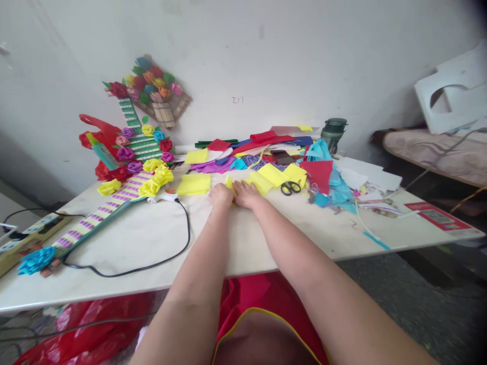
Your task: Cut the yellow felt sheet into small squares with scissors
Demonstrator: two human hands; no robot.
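Both my arms reach forward over a white table (243, 238). My left hand (220, 195) is closed and rests on the tabletop, pinching the near end of a small yellow paper piece (229, 182). My right hand (248, 193) lies beside it, fingers curled down onto the same yellow piece. More yellow sheets (194, 184) and yellow squares (274, 175) lie just beyond the hands. Black scissors (290, 188) sit to the right of my right hand.
A pile of coloured paper and felt (262, 147) fills the table's back. Paper-flower crafts (133, 152) stand at the left, with a glue gun (167, 195), its black cord (152, 263) and a power strip (34, 228). A dark jar (334, 132) stands by the wall.
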